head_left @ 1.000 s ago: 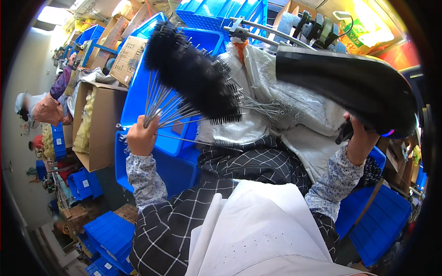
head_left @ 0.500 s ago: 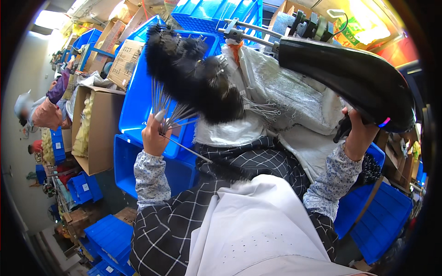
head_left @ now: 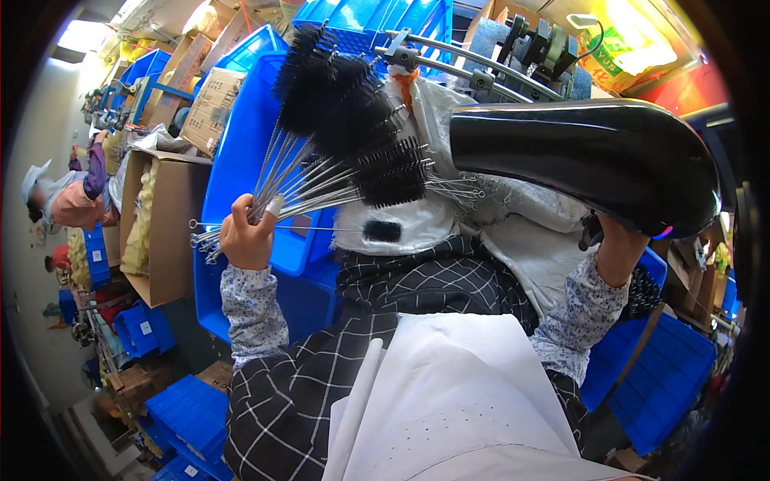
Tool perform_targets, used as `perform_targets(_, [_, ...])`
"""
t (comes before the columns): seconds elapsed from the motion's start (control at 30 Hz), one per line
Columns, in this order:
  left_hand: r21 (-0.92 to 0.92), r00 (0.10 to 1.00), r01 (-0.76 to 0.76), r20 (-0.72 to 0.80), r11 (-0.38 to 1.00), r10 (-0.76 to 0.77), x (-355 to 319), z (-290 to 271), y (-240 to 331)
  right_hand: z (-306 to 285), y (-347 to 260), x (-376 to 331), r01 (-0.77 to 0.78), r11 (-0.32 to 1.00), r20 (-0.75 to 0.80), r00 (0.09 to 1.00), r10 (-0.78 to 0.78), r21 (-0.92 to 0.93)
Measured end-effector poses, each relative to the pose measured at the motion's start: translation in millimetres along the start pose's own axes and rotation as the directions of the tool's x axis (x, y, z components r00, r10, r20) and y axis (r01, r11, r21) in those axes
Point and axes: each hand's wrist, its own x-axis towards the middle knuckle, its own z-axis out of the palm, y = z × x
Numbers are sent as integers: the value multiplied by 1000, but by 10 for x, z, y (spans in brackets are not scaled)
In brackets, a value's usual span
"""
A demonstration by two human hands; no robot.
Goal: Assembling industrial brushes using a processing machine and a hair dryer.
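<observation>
At far left a co-worker [head_left: 60,204] bends beside an open cardboard box [head_left: 164,224]. Left of centre, the left hand [head_left: 249,236] is clamped around a bundle of black wire brushes [head_left: 353,120] fanning toward upper centre. At right, the right hand [head_left: 622,252] grips a black hair dryer [head_left: 585,160].

One bunch of black bottle brushes [head_left: 353,136] on wire stems, too many and too tightly packed to count. One black hair dryer [head_left: 585,160]. One open cardboard box [head_left: 164,224]. One white sack [head_left: 497,216]. Several blue plastic crates [head_left: 249,152], stacked; number unclear.
</observation>
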Motion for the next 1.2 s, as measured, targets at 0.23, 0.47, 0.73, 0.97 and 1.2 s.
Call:
perform_targets(0.23, [34, 996, -41, -81, 999, 43, -56, 55, -134, 9, -109, 32, -240, 833, -78, 945, 319, 499])
perform_targets(0.47, [-3, 983, 24, -182, 1000, -25, -86, 78, -123, 7, -190, 91, -252, 844, -47, 950, 309, 474])
perform_targets(0.73, [14, 978, 98, -188, 995, -93, -71, 62, -101, 4, -117, 78, -213, 829, -35, 962, 269, 516])
perform_targets(0.97, [88, 982, -65, -171, 994, 79, -3, 16, -133, -89, -69, 68, -328, 581, 122, 923, 365, 745])
perform_targets(1.2, [-20, 998, 66, -3, 998, -66, 9, -20, -4, 2, -263, 174, -288, 889, 59, 956, 286, 356])
